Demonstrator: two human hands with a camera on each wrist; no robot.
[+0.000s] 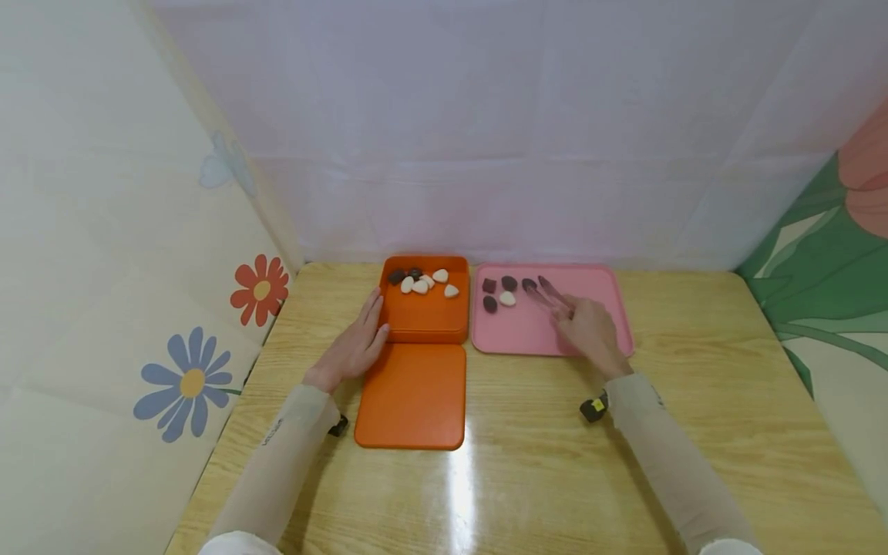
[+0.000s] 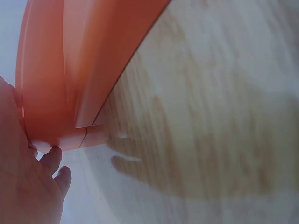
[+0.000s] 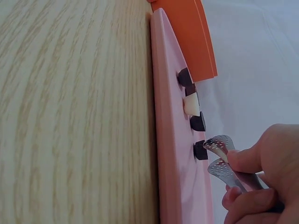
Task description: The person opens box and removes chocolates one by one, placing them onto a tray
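My right hand grips metal tongs with perforated tips over the pink tray. The tips stand apart, right at a dark chocolate-like piece on the tray. Left of it lie several other dark pieces and one white piece. My left hand rests its extended fingers along the left wall of the orange box. Inside that box, white pieces and a few dark ones are gathered toward the back.
In front of the box lies a flat orange lid. Box and tray stand side by side on the wooden table, close to the cloth-covered back wall. Flower-printed cloths hang at the sides.
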